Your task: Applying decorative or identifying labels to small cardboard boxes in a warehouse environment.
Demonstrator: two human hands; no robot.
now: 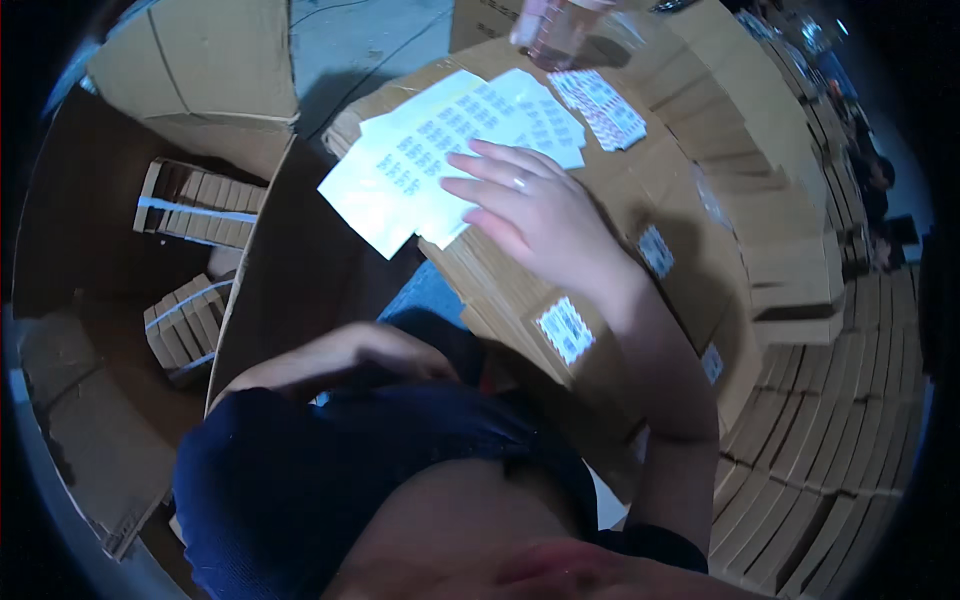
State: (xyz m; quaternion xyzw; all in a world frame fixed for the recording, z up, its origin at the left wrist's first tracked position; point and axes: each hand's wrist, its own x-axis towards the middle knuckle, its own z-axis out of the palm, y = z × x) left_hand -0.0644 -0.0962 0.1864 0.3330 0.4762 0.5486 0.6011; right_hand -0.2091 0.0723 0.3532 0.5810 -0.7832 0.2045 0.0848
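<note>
Several white sheets of printed labels [375, 215] lie fanned out and overlapping on top of brown cardboard. My right hand [535, 210] rests over their near right part, palm down with the fingers spread, a ring on one of them. It grips nothing that I can see. My left hand [405, 352] is low by my lap, bent in against my dark blue shirt. Its fingers are hidden. To the right of the sheets lies a small stack of label strips [600, 108]. Single labels [566, 330] are stuck on the cardboard nearer to me.
On my left stands a large open carton [120, 225], holding strapped bundles of flat brown boxes [190, 322]. Rows of brown boxes [830, 415] are stacked at the right. A reddish see-through container [568, 35] is at the far edge of the cardboard.
</note>
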